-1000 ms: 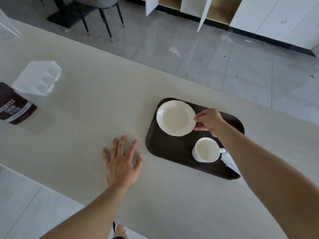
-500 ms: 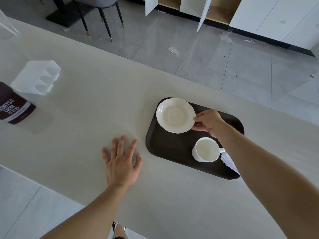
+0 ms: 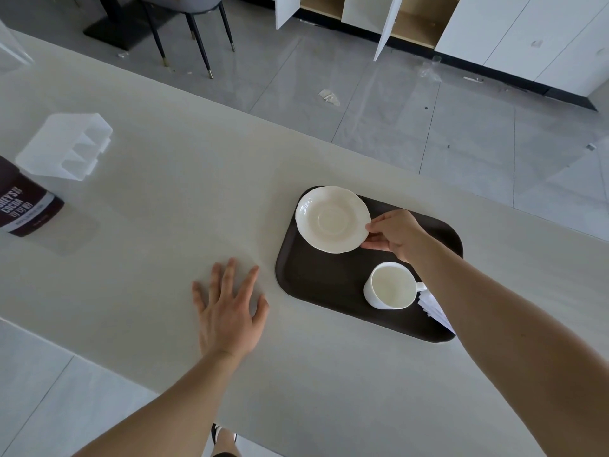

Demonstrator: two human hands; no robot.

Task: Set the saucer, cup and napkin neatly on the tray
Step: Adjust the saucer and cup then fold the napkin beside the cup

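A dark brown tray lies on the pale table. My right hand pinches the right rim of a cream saucer, held over the tray's far left corner and slightly past its edge. A white cup stands empty on the tray's near right part, its handle pointing right. White napkins poke out beside the cup, mostly hidden under my right forearm. My left hand rests flat on the table, fingers spread, left of the tray.
A brown cocoa tin stands at the left edge of the table, with a clear plastic holder behind it. Past the table's far edge are grey floor tiles, chair legs and white cabinets.
The saucer has drifted a little toward the tray's far left corner in my right hand. My left hand has stayed flat on the table.
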